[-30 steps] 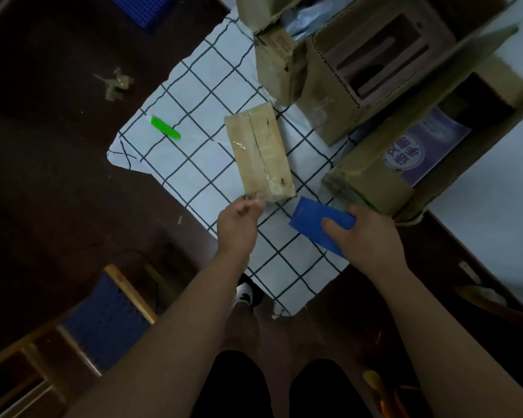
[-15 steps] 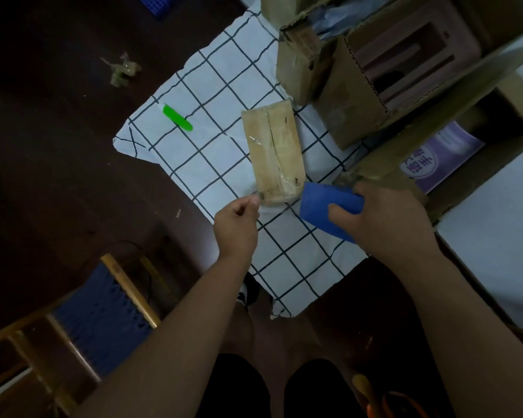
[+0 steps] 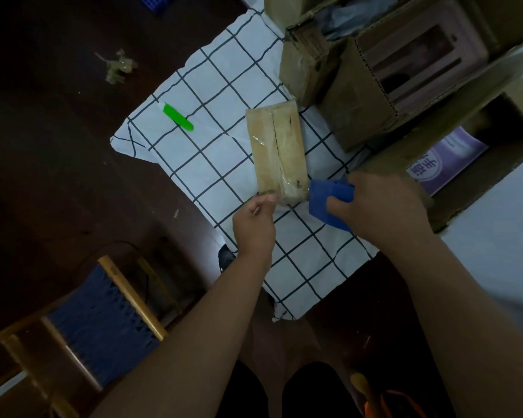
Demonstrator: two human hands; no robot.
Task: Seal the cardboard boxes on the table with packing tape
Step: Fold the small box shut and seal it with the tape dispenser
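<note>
A small flat cardboard box [image 3: 277,152] lies on a white checked cloth [image 3: 212,164], its centre seam under clear tape. My left hand [image 3: 254,224] pinches the box's near left corner, where the clear tape ends. A blue tape dispenser [image 3: 329,200] is gripped in my right hand [image 3: 378,206], its front edge against the box's near right corner.
Several larger open cardboard boxes [image 3: 369,95] crowd the back right, one holding a purple-labelled item [image 3: 441,161]. A green utility knife [image 3: 178,117] lies on the cloth's left part. A wooden chair with a blue seat [image 3: 103,321] stands at lower left. Crumpled tape scrap [image 3: 118,66] sits on the dark floor.
My right hand has brought the blue dispenser forward and left until it meets the box's near end. My left hand has stayed pinching at the near left corner.
</note>
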